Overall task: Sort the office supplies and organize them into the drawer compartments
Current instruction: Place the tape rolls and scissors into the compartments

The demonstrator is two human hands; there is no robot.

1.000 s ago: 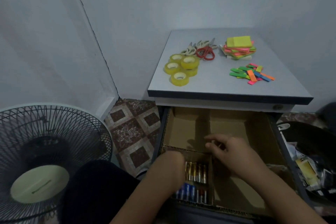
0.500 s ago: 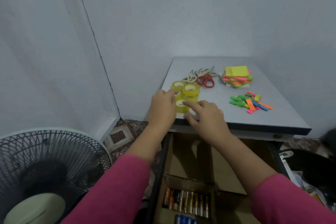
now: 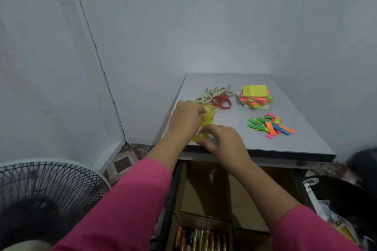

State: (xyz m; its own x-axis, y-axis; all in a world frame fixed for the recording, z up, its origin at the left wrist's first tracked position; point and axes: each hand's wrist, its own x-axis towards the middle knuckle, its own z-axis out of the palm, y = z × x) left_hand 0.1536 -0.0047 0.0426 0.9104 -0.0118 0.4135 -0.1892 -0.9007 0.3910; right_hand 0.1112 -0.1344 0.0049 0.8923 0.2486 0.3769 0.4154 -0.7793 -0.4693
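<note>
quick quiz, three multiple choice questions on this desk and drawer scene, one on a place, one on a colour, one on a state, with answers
1. Where do the batteries lie?
A. on the desk top
B. in a near compartment of the open drawer
C. on the floor

2. What colour are the handles of the scissors lying nearest the sticky note stack?
A. red
B. blue
C. black

3. What are the two hands doing?
A. resting in the drawer
B. lifting the sticky notes
C. gathering the yellow tape rolls

Answers:
1 B: they sit in the cardboard drawer below the desk.
2 A: the handles are plainly red.
3 C: the left hand and the right hand both close around the rolls.
</note>
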